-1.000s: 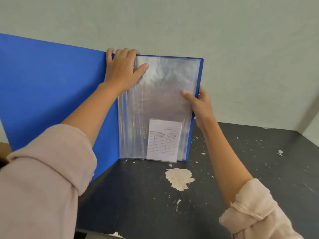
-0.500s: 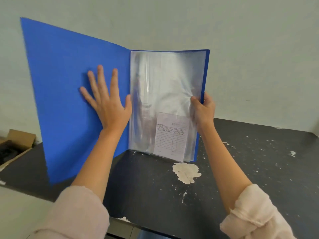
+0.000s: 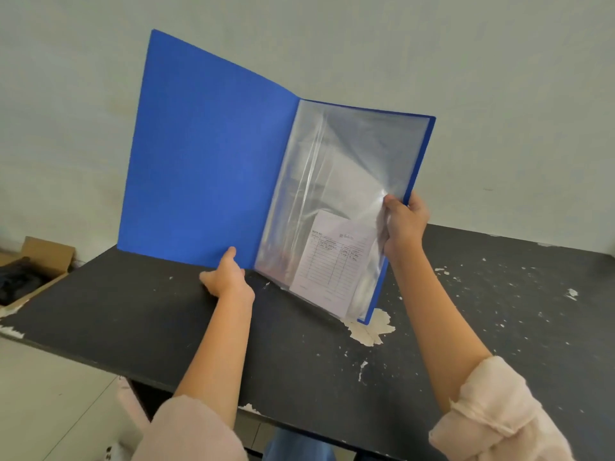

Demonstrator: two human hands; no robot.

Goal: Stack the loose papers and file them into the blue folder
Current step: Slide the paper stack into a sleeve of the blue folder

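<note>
Blue folder (image 3: pixel 213 161) held open and upright in the centre of the frame, long axis running near vertical with a slight lean to the right, lower right corner touching or just above the dark tabletop (image 3: pixel 133 321). Left hand (image 3: pixel 229 281) clamped on the bottom edge of the open cover close to the spine, thumb on the inner face, fingers hidden behind. Right hand (image 3: pixel 404 224) clamped on the outer edge of the back cover at middle right, thumb pressing the clear sleeves (image 3: pixel 349 168) against it. One small lined slip (image 3: pixel 332 261) sitting low inside the front sleeve, just left of the right hand and up and to the right of the left. No loose papers anywhere on the tabletop as seen; only peeled paint patches there. Cardboard box (image 3: pixel 43 257) at the left edge, beyond the tabletop's end.

Judged state: filing of this slip looks done, further sheets out of sight if any. Likely next: swing the cover shut or lay the folder flat. Key relation: spine lying between the two grips, cover hinging about that near-vertical axis, so closing would fall to the left hand sweeping rightward toward the right hand, which anchors the sleeves. Risk: slip sliding or sleeves buckling if tipped
</note>
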